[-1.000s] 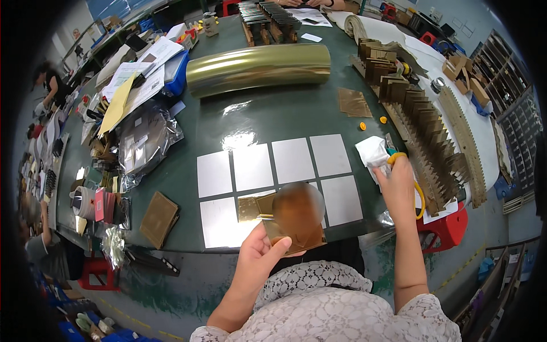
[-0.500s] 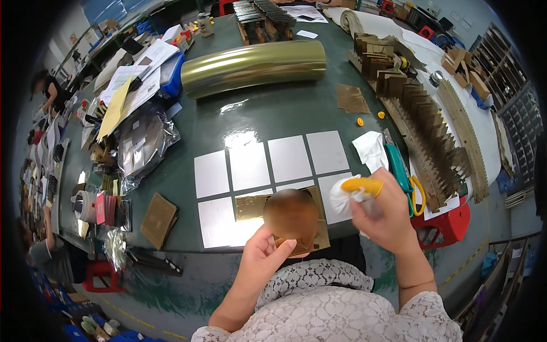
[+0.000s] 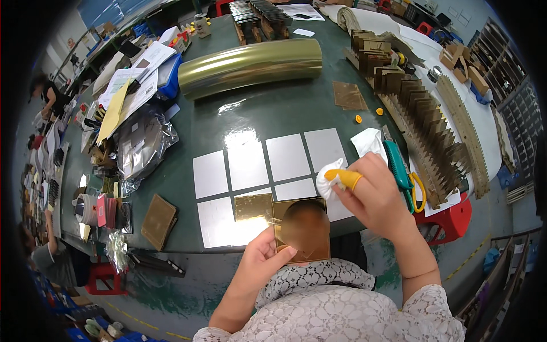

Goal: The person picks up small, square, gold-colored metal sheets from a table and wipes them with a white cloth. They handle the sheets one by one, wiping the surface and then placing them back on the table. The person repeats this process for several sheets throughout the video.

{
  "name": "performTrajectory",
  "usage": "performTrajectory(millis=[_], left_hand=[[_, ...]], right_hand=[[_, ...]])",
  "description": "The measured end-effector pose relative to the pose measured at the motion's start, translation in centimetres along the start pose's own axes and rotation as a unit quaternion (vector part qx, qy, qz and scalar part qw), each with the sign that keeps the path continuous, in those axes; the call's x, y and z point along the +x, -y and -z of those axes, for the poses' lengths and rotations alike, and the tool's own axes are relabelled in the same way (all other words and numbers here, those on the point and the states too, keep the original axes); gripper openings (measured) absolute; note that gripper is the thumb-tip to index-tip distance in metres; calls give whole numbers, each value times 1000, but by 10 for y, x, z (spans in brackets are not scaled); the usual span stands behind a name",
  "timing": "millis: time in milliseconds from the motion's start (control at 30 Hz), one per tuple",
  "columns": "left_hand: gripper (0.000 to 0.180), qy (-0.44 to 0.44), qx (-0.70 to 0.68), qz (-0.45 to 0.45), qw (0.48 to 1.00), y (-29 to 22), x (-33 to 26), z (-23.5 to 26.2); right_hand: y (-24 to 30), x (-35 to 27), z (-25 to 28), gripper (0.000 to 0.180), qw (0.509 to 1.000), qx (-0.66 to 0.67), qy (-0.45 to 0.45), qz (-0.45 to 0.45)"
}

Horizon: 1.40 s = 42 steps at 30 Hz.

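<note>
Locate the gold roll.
In the head view, the gold roll lies across the far middle of the green table, beyond the white squares, beside the paper stacks.

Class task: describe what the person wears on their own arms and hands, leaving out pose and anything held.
Both forearms are bare, with no gloves or watch visible. The right hand wears a yellow finger cot on one finger. The left hand shows nothing worn. A white lace top covers the torso; its short sleeve ends near the right upper arm.
</note>
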<state>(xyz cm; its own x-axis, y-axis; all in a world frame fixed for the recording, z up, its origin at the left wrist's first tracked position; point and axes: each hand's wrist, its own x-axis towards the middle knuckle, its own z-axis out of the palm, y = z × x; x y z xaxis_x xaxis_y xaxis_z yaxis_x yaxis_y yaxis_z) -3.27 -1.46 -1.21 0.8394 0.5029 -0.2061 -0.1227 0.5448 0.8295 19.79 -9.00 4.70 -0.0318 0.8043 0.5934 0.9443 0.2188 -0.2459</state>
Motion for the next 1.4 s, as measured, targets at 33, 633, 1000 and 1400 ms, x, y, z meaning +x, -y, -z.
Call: performTrajectory(millis=[33,633,1000,1400], left_hand=[[42,2,0,0,1000,0,0,1],[40,5,5,-8,1000,-3,2,0],[38,5,-7,1,1000,0,5,0],[37,-13,4,-16,1000,5,4,1]], right_hand=[[-2,1,1,21,1000,-5,-13,-6],[3,-12,15,20,998,-15,-43,-50],[19,-11,4,21,999,35,-17,-16],[15,-11,-3,22,1000,-9,14,1]])
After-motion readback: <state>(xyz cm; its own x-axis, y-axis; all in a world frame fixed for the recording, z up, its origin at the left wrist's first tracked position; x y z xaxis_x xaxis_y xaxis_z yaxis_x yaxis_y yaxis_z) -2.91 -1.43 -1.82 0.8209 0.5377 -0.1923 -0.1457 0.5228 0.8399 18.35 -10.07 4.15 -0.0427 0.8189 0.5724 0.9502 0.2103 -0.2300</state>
